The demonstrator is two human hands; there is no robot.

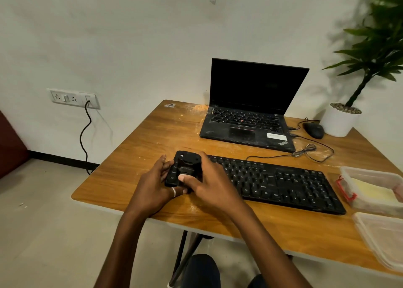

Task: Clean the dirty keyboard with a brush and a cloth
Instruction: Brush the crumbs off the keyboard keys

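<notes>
A black keyboard (283,185), dusty between its keys, lies across the wooden table (141,139). Over its left end I hold a small black boxy object (188,167) with both hands; I cannot tell what it is. My right hand (209,185) grips its right side, the thumb pressing on a round part near its lower end. My left hand (154,183), wearing a ring, holds its left side and bottom edge. A pale yellow folded thing, maybe a cloth (370,191), lies in a clear container at the right. No brush is plainly visible.
An open black laptop (246,122) stands behind the keyboard, with a mouse (314,130), a loose cable (305,152) and a potted plant (342,119) to its right. The clear container (349,172) and a lid (379,237) sit at the right edge. Pale dust covers the table.
</notes>
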